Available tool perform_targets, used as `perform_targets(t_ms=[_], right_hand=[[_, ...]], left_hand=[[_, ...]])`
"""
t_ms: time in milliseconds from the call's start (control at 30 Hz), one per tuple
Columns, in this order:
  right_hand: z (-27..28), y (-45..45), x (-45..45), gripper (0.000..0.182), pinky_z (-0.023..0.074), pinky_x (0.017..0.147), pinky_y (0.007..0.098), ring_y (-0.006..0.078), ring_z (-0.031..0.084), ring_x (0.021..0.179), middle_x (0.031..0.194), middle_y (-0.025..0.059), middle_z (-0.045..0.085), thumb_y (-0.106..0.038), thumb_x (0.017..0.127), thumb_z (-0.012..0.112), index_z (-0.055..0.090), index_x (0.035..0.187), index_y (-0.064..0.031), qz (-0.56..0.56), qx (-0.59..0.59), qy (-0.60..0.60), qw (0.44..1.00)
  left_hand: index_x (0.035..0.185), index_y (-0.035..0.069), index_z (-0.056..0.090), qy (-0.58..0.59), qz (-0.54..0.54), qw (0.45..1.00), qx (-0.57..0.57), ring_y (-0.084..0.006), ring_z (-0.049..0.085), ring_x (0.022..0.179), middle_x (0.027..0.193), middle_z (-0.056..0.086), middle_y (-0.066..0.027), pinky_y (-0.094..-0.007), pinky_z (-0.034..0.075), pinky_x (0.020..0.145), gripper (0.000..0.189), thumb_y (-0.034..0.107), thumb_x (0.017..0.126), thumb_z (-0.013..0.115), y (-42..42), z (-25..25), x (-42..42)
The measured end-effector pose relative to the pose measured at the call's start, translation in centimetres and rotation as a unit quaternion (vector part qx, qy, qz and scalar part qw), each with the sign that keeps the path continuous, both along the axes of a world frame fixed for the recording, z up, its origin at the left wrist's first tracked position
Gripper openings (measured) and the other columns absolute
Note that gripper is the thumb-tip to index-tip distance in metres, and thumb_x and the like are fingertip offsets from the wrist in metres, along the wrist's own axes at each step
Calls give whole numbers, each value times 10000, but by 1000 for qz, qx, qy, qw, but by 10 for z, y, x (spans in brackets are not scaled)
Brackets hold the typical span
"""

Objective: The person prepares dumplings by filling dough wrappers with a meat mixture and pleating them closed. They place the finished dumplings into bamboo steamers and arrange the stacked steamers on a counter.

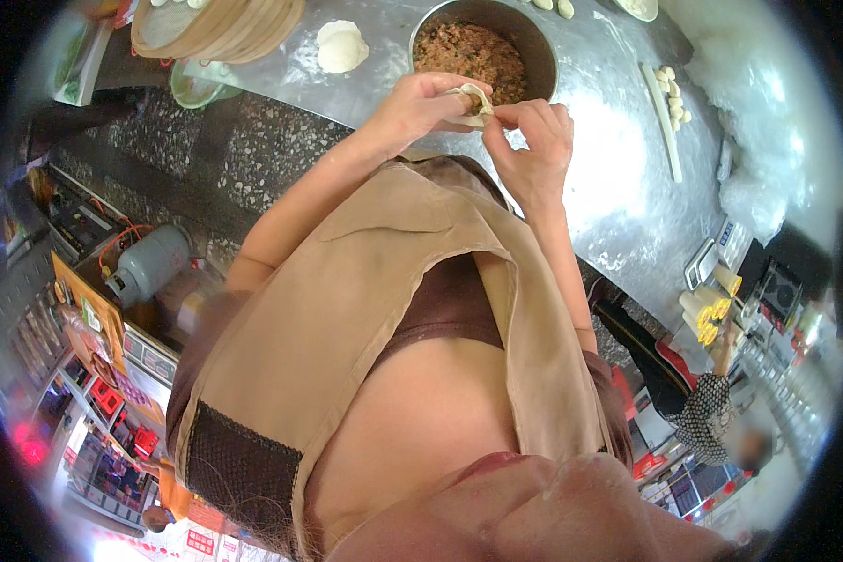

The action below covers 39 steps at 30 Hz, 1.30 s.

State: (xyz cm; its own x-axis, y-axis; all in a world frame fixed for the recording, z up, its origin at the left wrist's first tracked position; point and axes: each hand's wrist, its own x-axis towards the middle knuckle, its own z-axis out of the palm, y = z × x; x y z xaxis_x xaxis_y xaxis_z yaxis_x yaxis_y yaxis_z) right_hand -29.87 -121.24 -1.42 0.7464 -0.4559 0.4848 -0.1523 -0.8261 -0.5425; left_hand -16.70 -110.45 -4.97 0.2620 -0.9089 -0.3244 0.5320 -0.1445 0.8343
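Cupped in my left hand [428, 102] is a dough wrapper [472, 118] with its rim gathered upward and a little filling showing inside. The fingertips of my right hand [534, 144] pinch the wrapper's edge on its right side. Just beyond both hands a round metal pot [544, 53] holds minced meat filling [467, 60] flecked with green. Left of the pot, a small stack of flattened dough wrappers [342, 47] lies on the floured metal table [386, 77].
Bamboo steamers [253, 28] stand at the far left, above a green basin [197, 88]. On the right lie a rolling pin [662, 123], dough pieces [674, 98] and plastic sheeting [759, 119]. Yellow-patterned cups [702, 309] are near another person [706, 421]. A gas cylinder [151, 263] sits at left.
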Motion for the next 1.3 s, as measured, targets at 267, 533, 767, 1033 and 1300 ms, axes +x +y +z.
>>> perform_targets(t_ms=[267, 533, 767, 1033, 1300], right_hand=[[6, 3, 3, 113, 367, 606, 349, 222, 500, 675, 686, 21, 545, -73, 627, 690, 599, 684, -109, 22, 5, 10, 1000], [6, -3, 0, 127, 371, 603, 349, 221, 496, 662, 684, 23, 540, -79, 631, 698, 621, 728, -104, 28, -23, 22, 999], [-5, 0, 2, 109, 366, 586, 343, 211, 486, 616, 654, 16, 542, -62, 624, 704, 618, 677, -101, -6, -21, -18, 1000], [-3, 2, 3, 148, 367, 590, 342, 215, 502, 658, 698, 20, 552, -68, 633, 703, 626, 755, -103, 0, -28, -12, 1000], [6, 2, 1, 156, 356, 591, 337, 208, 496, 649, 686, 9, 547, -73, 618, 711, 621, 740, -116, 14, -40, -16, 999]], left_hand=[[1048, 26, 635, -180, -90, 979, 33, -66, 577, 774, 855, 635, -15, -227, 483, 716, 289, 110, 794, 526, -9, 0, 23], [1025, 34, 654, -252, -157, 955, 28, -78, 586, 789, 845, 647, -42, -235, 480, 720, 312, 126, 757, 524, -18, 13, 27], [1249, 15, 468, 186, 32, 974, -125, -188, 543, 1061, 1210, 539, -114, -345, 451, 895, 388, 163, 892, 438, 0, 9, -7], [1177, 6, 537, 11, 67, 997, -34, -127, 567, 985, 1107, 586, -67, -285, 481, 847, 304, 127, 905, 474, -3, 8, -14], [1123, -46, 561, -45, -34, 997, -60, -138, 583, 956, 1063, 606, -98, -302, 487, 823, 342, 195, 909, 445, -2, 12, 5]])
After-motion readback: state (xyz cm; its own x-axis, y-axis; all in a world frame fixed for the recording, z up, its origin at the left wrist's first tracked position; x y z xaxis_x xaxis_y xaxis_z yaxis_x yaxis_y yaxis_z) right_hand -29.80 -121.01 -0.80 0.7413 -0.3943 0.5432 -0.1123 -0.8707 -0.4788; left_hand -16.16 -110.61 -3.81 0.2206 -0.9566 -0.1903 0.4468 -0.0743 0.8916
